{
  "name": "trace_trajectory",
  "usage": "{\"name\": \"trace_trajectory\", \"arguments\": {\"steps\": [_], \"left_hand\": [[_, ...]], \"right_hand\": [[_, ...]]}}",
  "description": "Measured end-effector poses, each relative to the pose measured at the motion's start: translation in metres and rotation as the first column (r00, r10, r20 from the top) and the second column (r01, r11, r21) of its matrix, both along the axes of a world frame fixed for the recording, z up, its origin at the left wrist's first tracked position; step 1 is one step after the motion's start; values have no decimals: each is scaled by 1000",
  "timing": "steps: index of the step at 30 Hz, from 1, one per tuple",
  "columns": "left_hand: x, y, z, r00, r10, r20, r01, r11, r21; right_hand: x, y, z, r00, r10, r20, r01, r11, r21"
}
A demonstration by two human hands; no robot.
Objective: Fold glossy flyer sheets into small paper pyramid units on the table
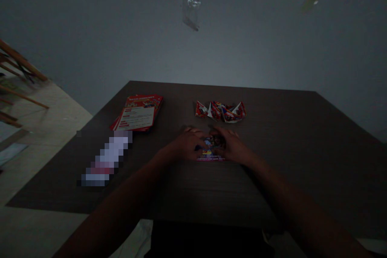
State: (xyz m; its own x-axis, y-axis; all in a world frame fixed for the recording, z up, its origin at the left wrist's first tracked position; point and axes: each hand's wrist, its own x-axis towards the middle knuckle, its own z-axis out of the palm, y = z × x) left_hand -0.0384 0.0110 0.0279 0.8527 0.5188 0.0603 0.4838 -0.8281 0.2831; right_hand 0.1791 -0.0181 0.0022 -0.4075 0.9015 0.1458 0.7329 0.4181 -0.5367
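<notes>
A small printed paper leaflet (pixel 211 154) with purple and dark colours lies on the table in front of me. My left hand (pixel 188 144) is on its left side, fingers bent over its far part and thumb on the paper. My right hand (pixel 232 144) has hold of the right side in much the same way. Both hands cover the leaflet's side edges, and dim light blurs the fingertips. Just beyond them stand several red and white folded paper pieces (pixel 228 113), touching one another in a cluster.
A loose stack of red printed leaflets (pixel 137 113) sits at the table's back left. Nearer me is a pixelated pale object (pixel 107 157). The dark wooden table (pixel 290 129) meets a grey wall (pixel 256 48), with clear plastic (pixel 192 4) hanging above. Wooden furniture legs (pixel 21 60) stand at left.
</notes>
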Motion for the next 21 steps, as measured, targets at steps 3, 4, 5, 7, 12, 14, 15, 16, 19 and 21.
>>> {"name": "trace_trajectory", "arguments": {"steps": [3, 4, 5, 7, 12, 14, 15, 16, 19, 21], "left_hand": [[-5, 3, 2, 998, -17, -62, 17, 1000, 4], [-6, 3, 3, 996, -21, -85, 21, 1000, 6], [-7, 3, 5, 994, -24, -103, 25, 1000, 9], [-10, 2, 10, 991, -29, -128, 31, 999, 9], [-19, 0, 15, 995, -10, -98, 11, 1000, 12], [-22, 2, 12, 999, 5, -54, -5, 1000, -3], [-23, 3, 9, 999, 25, -26, -26, 999, -20], [-22, 4, 7, 999, 49, -2, -49, 998, -32], [-18, 5, -1, 989, 141, 46, -141, 990, -21], [-11, 4, -5, 974, 220, 47, -221, 975, 10]], "right_hand": [[0, -1, 2, 1000, -7, 6, 7, 1000, -8], [0, -1, 2, 1000, -10, 7, 11, 1000, -11], [0, -1, 2, 1000, -12, 7, 12, 1000, -13], [0, -1, 2, 1000, -13, 8, 13, 1000, -18], [0, -1, 2, 1000, -16, 3, 16, 1000, -1], [0, -1, 2, 1000, -21, 3, 21, 1000, -4], [0, -1, 1, 1000, -21, 3, 21, 1000, -7], [0, -1, 1, 1000, -21, 3, 21, 1000, -8], [0, -1, 1, 1000, -23, 2, 23, 1000, -6], [0, -2, 1, 1000, -26, 3, 26, 1000, -8]]}}
